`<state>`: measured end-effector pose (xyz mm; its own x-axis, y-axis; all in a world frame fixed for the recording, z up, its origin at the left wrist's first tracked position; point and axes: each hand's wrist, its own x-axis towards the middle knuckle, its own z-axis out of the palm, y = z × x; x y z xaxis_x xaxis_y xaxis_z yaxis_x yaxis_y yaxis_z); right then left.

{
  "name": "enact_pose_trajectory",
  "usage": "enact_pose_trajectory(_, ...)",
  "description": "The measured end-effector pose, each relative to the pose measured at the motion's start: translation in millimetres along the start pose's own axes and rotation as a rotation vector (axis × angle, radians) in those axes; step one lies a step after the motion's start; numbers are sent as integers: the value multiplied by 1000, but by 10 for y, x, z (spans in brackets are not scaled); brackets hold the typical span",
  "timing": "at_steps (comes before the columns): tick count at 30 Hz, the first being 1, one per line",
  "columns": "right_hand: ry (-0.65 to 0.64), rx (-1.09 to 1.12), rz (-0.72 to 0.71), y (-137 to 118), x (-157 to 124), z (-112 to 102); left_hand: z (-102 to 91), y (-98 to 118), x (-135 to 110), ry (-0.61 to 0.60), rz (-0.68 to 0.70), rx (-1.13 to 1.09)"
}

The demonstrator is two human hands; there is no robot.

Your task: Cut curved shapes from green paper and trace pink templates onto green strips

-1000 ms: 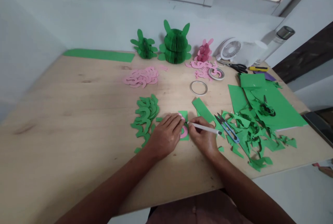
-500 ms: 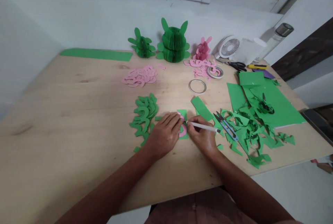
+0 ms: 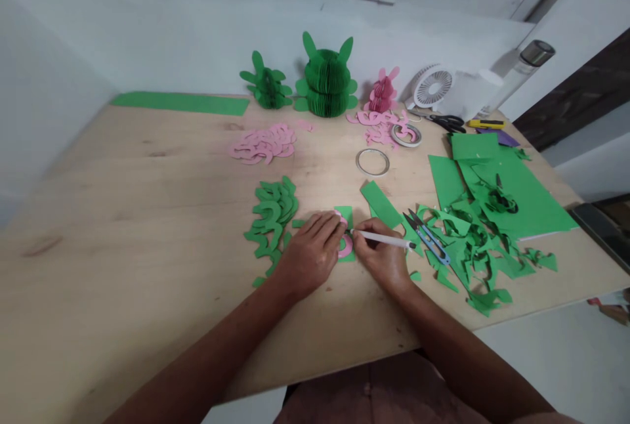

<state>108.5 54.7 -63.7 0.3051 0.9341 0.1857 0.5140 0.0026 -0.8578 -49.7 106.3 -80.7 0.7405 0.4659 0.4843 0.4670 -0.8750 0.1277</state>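
My right hand (image 3: 381, 253) grips a white pen (image 3: 384, 237), its tip touching the edge of a pink paper cutout (image 3: 346, 248). That curved cutout lies on a small green paper piece (image 3: 344, 212) on the wooden table. Across the left part of both, my left hand (image 3: 315, 250) lies flat with fingers stretched out, pressing them down and hiding part of them. Just left of it is a pile of curved green cutouts (image 3: 273, 211). A green paper strip (image 3: 381, 203) and blue thread snips (image 3: 427, 238) lie beyond and right of my right hand.
Green scraps (image 3: 485, 253) and green sheets (image 3: 531, 204) cover the table's right side. Pink cutouts (image 3: 266, 143) and tape rolls (image 3: 373, 162) lie farther back. Paper honeycomb figures (image 3: 327, 83), a small fan (image 3: 433, 87) and black scissors (image 3: 447, 123) are near the wall.
The camera view has shifted very slightly. Both hands, the pen and the papers keep almost the same places.
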Motion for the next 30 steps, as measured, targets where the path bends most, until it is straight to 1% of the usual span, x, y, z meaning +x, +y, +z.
enact_pose_trajectory(12, -12, -8, -9, 1, -9, -3, -18, 2, 15, -9, -11, -25)
enact_pose_trajectory(24, -32, 3, 14, -7, -11, -8, -38, 4, 23, -19, -24, -60)
enact_pose_trajectory(30, -29, 9, -2, -20, -3, -6, -43, 6, 30, -18, -12, -32)
